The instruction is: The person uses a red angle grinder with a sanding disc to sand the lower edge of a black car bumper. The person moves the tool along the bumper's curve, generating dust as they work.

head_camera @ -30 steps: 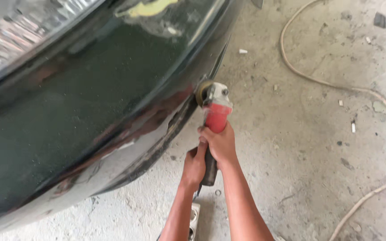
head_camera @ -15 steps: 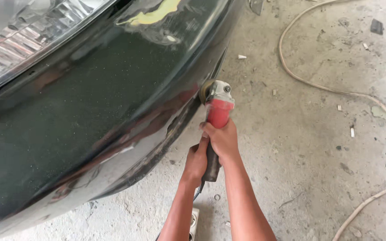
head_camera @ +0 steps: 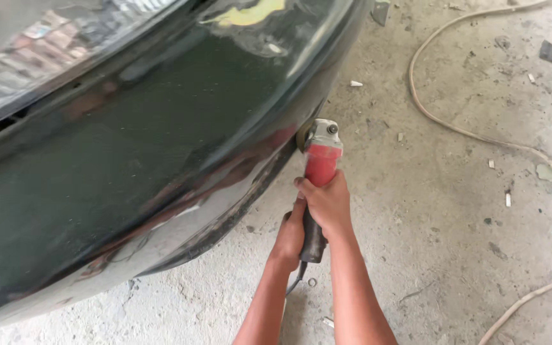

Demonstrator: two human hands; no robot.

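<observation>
Down low beside the bumper (head_camera: 161,147), both hands are wrapped round a grinder (head_camera: 319,167). Its grey head sits against the bumper's lower edge, and its red body points back toward the person. The right hand (head_camera: 328,203) is clenched round the red body just behind the head; the left hand (head_camera: 289,236) grips the dark rear handle, from which a cable drops to the floor (head_camera: 455,211). The grinder looks rigid and fairly heavy at the front, so one hand near the head and one at the tail seems the steady way to hold it. The glossy, curved bumper would likely let the disc skid. A pale hose (head_camera: 445,124) loops across the dusty floor, well apart.
</observation>
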